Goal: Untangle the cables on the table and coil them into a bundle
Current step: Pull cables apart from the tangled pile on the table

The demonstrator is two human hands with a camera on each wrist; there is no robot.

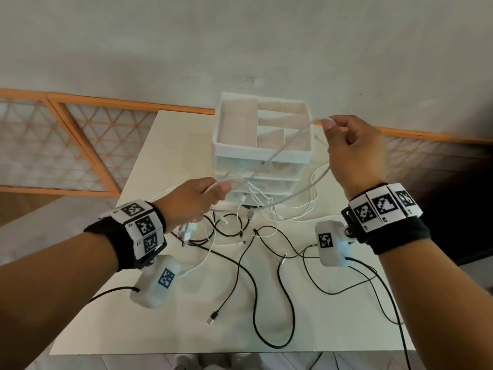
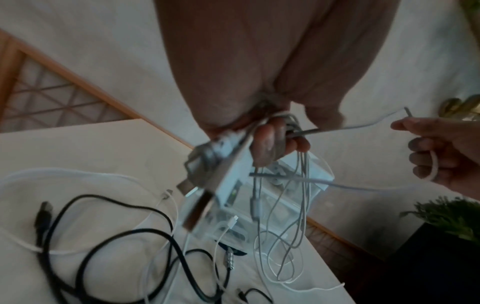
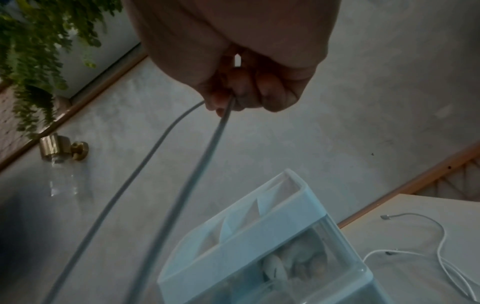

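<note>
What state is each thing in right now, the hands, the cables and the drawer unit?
left hand: grips a bunch of white cables
right hand: raised, pinches a white cable
black cables: loose and crossed on the table
drawer unit: upright, top tray open

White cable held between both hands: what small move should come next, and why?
Probably bring the right hand and its pinched white cable loop back to the left hand, adding it to the strands gripped there; the loop spans both hands, lifted above the black cables.
</note>
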